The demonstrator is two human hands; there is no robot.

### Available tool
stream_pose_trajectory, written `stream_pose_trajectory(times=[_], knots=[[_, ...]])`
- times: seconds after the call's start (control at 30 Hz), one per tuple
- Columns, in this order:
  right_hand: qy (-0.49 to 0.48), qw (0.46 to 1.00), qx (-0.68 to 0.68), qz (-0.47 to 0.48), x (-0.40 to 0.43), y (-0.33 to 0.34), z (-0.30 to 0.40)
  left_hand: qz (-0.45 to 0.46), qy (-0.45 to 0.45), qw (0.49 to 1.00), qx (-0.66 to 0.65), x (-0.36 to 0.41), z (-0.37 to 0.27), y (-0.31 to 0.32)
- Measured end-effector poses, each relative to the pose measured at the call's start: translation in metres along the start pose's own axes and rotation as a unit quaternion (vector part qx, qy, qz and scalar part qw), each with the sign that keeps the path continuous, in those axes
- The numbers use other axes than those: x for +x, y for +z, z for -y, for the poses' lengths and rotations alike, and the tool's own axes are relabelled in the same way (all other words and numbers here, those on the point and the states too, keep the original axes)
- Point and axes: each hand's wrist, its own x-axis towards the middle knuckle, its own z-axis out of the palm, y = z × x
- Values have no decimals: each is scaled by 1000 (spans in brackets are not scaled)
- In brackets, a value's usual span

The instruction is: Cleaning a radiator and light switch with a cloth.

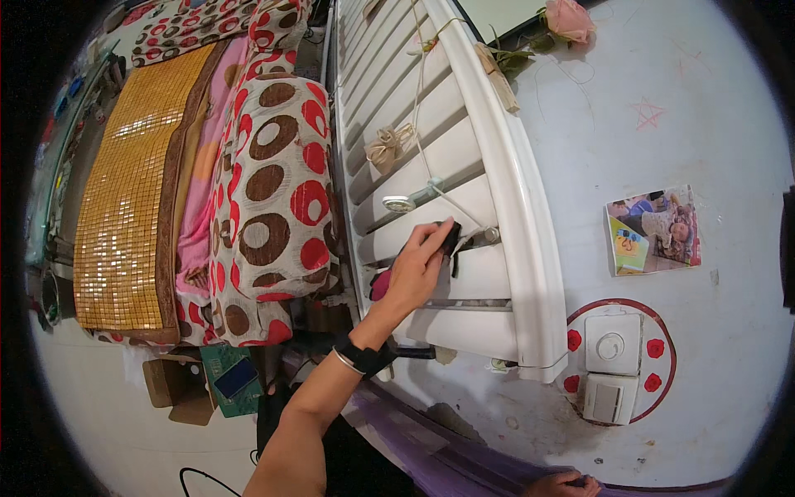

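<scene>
My left hand (413, 267), with a dark band and a light bangle at its wrist, reaches over the white slatted panel (497, 155). Its fingers close around a black and dark pink object (380, 286), mostly hidden under the hand. Beside the fingertips, a pale cord (456, 204) runs to a metal fitting (490, 235). Higher on the panel hang a small beige drawstring pouch (385, 149) and a round white disc (398, 204). My right hand (562, 484) is partly cut off at the bottom edge, fingers curled by the purple fabric (447, 460); its grip is unclear.
Left of the panel is a bed with a spotted pillow (273, 186) and a tiled mat (136, 192). An open cardboard box (180, 388) and a phone (236, 378) lie below. The right wall bears switches (612, 345) and a photo (655, 233); a pink rose (568, 22) is above.
</scene>
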Motion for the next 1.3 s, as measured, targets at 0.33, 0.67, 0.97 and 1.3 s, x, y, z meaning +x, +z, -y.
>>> stream_pose_trajectory(times=[0.33, 0.67, 0.97, 1.3], knots=[[32, 999, 21, 3, 1, -1, 5, -16, 29, 999, -15, 23, -18, 5], [31, 999, 6, 7, 1, 0, 5, -16, -37, 998, -43, 18, -14, 11], [26, 1000, 9, 7, 1, 0, 5, -33, 23, 997, -72, 37, -27, 18], [15, 1000, 4, 8, -5, 3, -3, 35, 30, 996, -73, 24, -24, 12]])
